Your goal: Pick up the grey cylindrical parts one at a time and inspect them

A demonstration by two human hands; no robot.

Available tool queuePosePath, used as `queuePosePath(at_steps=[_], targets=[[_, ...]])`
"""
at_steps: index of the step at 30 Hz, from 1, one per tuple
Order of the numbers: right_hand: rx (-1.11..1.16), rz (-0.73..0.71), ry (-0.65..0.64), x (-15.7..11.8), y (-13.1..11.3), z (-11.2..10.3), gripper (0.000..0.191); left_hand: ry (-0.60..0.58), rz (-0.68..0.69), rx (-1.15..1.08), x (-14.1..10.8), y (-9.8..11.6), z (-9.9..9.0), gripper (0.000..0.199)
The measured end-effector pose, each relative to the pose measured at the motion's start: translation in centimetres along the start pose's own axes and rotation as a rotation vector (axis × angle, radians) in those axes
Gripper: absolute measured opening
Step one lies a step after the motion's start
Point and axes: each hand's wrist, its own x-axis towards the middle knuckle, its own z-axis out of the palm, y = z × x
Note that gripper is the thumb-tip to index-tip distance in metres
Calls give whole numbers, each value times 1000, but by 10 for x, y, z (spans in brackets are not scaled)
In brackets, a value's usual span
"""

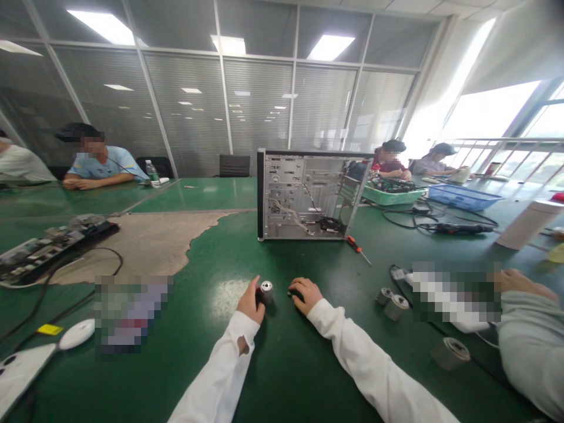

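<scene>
My left hand (pixel 251 303) rests on the green table, its fingers closed around the side of a small upright silver metal cylinder (pixel 267 288) with holes in its top face. To the right of it, my right hand (pixel 306 294) lies low over the tabletop with its fingers curled together. At those fingertips is a tiny dark piece (pixel 290 293), too small to name. Beyond both hands stands an open computer case (pixel 304 194) with loose wires and a black fan inside. A screwdriver (pixel 359 250) with an orange and black handle lies by the case's right corner.
Metal cylinders (pixel 396 307) and a white power strip (pixel 449 299) lie to my right, near a co-worker's hand (pixel 526 284). Green (pixel 392 198) and blue baskets (pixel 462 198) stand farther back. On the left are a circuit assembly (pixel 57 244), cables and a white mouse (pixel 77 335).
</scene>
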Motion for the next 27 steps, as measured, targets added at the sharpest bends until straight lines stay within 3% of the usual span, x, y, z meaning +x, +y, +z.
queuePosePath(at_steps=[12,19,24,27], targets=[[4,-16,1,1,3,3,23,27,-60,-58,-1,6,0,60],[238,-104,216,-4,-15,-9,32,46,-63,-71,0,9,-3,53],[345,-162,161,-12,-46,-18,50,-89,21,-53,-5,17,-3,47],[342,-217,77,-18,-63,-26,43,-208,93,-96,-10,23,0,47]])
